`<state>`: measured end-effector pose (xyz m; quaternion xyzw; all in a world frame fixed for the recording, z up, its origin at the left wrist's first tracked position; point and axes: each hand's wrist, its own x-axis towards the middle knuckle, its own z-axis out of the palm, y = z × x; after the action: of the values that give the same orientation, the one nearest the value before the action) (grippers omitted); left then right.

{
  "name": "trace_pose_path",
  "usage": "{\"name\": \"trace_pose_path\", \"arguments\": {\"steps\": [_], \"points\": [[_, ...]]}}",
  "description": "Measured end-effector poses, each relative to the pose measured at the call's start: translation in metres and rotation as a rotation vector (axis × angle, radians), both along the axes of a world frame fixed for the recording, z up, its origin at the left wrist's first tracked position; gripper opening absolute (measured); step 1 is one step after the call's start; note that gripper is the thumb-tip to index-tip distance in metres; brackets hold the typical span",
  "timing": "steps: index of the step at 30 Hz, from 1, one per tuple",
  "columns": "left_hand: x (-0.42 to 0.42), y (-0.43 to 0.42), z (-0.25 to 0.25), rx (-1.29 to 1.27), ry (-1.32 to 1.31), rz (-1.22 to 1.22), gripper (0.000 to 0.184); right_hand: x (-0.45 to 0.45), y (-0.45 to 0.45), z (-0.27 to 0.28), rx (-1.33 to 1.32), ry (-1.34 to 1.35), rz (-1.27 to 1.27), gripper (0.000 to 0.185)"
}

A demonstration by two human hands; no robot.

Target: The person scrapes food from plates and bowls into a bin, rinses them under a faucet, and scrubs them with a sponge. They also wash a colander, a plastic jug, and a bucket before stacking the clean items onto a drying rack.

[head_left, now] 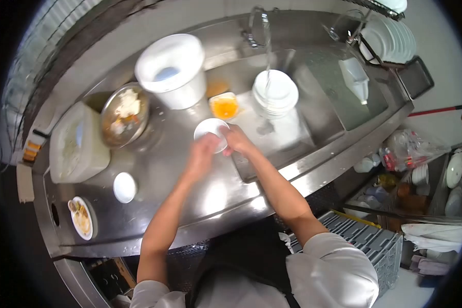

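A small white bowl (206, 126) is held over the steel counter, just left of the sink. My right hand (235, 140) is closed on its right rim. Over the bowl's near-left side is my left hand (205, 150), its fingers smeared by motion, so their grip is unclear. Just beyond the bowl sits a square white dish (233, 96) with orange liquid in it. Water from the tap (253, 37) runs onto a stack of white plates or bowls (276, 88) in the sink.
A white bucket (182, 92), a metal bowl of food scraps (111, 137) and a translucent tub (90, 167) line the back left. Nearer are a white cup or bowl (124, 188) and an oval plate with food (89, 232). A rack of plates (390, 41) stands right.
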<state>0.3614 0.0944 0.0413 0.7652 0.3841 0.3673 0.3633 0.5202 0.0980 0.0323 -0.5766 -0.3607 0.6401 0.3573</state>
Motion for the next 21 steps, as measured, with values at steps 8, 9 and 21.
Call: {"name": "trace_pose_path", "arguments": {"steps": [8,9,21], "points": [[-0.144,0.163,0.065,-0.126,-0.444,0.801,0.019,0.261,-0.006,-0.043,0.032,-0.040,-0.551,0.055],[-0.162,0.182,0.068,0.219,0.137,0.932,0.032,0.290,-0.009,-0.034,0.151,-0.134,-0.608,0.050],[-0.264,0.118,0.025,-0.021,0.791,1.035,0.029,0.228,0.084,-0.078,-0.111,-0.037,-0.210,0.037]]}}
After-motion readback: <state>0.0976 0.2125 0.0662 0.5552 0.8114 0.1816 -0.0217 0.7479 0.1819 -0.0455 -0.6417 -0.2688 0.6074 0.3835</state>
